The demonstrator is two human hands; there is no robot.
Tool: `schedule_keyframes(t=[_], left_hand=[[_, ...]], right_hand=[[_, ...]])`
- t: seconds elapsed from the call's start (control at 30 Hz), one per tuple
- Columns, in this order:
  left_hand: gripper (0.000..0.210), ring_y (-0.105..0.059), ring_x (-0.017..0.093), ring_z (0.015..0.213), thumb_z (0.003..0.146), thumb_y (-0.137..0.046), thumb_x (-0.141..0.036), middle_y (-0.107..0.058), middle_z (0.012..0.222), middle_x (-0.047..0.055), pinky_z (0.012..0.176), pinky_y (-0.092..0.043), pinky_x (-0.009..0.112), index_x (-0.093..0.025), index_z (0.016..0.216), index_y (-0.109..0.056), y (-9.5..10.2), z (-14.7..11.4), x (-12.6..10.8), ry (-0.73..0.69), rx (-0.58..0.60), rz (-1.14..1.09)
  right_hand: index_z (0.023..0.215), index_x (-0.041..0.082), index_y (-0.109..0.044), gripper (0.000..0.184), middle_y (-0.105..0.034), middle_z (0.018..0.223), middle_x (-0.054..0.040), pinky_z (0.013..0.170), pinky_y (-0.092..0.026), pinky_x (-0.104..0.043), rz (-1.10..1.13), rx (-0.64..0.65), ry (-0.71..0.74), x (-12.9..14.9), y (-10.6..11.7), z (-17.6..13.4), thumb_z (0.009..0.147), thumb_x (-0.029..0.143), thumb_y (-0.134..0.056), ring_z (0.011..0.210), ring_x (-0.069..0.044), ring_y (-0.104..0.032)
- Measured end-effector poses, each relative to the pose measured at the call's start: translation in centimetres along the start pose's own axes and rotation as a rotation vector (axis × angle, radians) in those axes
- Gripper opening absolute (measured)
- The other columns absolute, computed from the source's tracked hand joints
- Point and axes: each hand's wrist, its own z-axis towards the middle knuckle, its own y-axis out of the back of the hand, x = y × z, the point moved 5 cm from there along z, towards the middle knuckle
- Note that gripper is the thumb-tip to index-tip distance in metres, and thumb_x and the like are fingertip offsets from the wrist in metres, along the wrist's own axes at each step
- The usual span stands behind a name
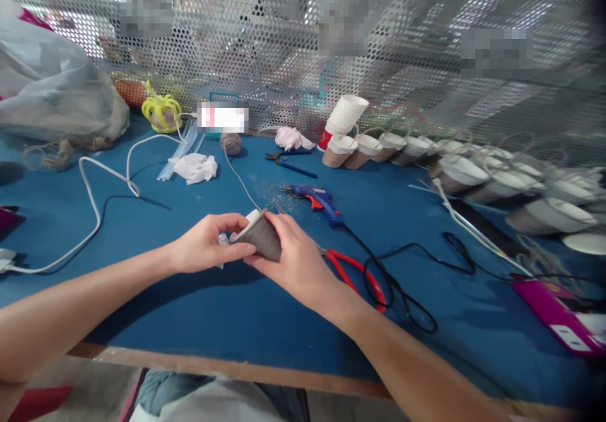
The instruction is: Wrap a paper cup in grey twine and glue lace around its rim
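Observation:
Both my hands hold a paper cup (264, 240) wrapped in grey-brown string, tilted with its white mouth toward the left. My left hand (213, 243) grips the rim side, thumb below and fingers at the opening. My right hand (298, 254) is closed around the base side. A strand runs from the cup up to a ball of twine (231, 144). A small crumpled white piece (223, 241) shows beside my left fingers; whether it is held cannot be told. Just beyond the cup lies a blue glue gun (317, 199), and red-handled scissors (353, 270) lie by my right wrist.
Rows of string-wrapped cups (506, 185) stand at the right, near a stack of white cups (348, 114). Pliers (291, 164), crumpled tissue (196, 168) and glue sticks (177, 153) lie farther back. A white cable (97, 213) crosses the left; a black cord (407, 245) loops at right.

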Motion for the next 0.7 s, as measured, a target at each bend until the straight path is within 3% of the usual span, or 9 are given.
schedule_keyframes(t=[0.17, 0.37, 0.47, 0.6, 0.7], left_hand=[[0.018, -0.050, 0.011, 0.069, 0.079, -0.053, -0.029, -0.058, 0.074, 0.000, 0.067, -0.042, 0.023, -0.012, 0.081, -0.059, -0.2, 0.0, 0.2, -0.005, -0.019, 0.023], [0.017, -0.042, 0.008, 0.060, 0.079, -0.052, -0.029, -0.050, 0.065, -0.003, 0.059, -0.036, 0.020, -0.013, 0.075, -0.057, -0.9, -0.3, -0.4, -0.011, 0.065, 0.034], [0.019, -0.044, 0.009, 0.064, 0.080, -0.051, -0.029, -0.052, 0.068, -0.002, 0.061, -0.037, 0.020, -0.012, 0.077, -0.058, -1.2, -0.4, -0.8, -0.041, 0.090, 0.069], [0.020, -0.046, 0.010, 0.067, 0.081, -0.050, -0.029, -0.056, 0.072, 0.000, 0.065, -0.039, 0.021, -0.011, 0.081, -0.059, -1.6, -0.5, -1.1, -0.065, 0.131, 0.047], [0.021, -0.047, 0.011, 0.068, 0.081, -0.050, -0.029, -0.056, 0.072, 0.000, 0.066, -0.040, 0.021, -0.010, 0.082, -0.059, -1.8, -0.5, -1.1, -0.057, 0.153, 0.036]], right_hand=[[0.125, 0.016, -0.046, 0.064, -0.057, 0.112, -0.0140, 0.092, -0.043, -0.048, 0.035, -0.007, 0.051, 0.2, 0.5, 0.1, 0.070, 0.042, -0.069, 0.109, -0.030, -0.052], [0.114, 0.019, -0.057, 0.040, -0.059, 0.118, -0.0104, 0.092, -0.044, -0.038, 0.556, 0.098, -0.129, -1.0, 0.7, 0.9, 0.086, 0.045, -0.047, 0.109, -0.021, -0.056], [0.105, 0.022, -0.063, 0.029, -0.062, 0.117, -0.0064, 0.092, -0.043, -0.034, 0.745, 0.074, -0.182, -1.3, 0.6, 1.1, 0.084, 0.040, -0.052, 0.108, -0.019, -0.056], [0.078, 0.021, -0.067, 0.013, -0.067, 0.104, -0.0031, 0.083, -0.047, -0.030, 0.867, 0.040, -0.195, -1.4, 0.6, 1.3, 0.077, 0.033, -0.063, 0.095, -0.016, -0.061], [0.075, 0.022, -0.067, 0.011, -0.069, 0.089, -0.0010, 0.076, -0.048, -0.028, 0.936, -0.008, -0.231, -1.4, 0.7, 1.5, 0.074, 0.033, -0.066, 0.083, -0.014, -0.062]])
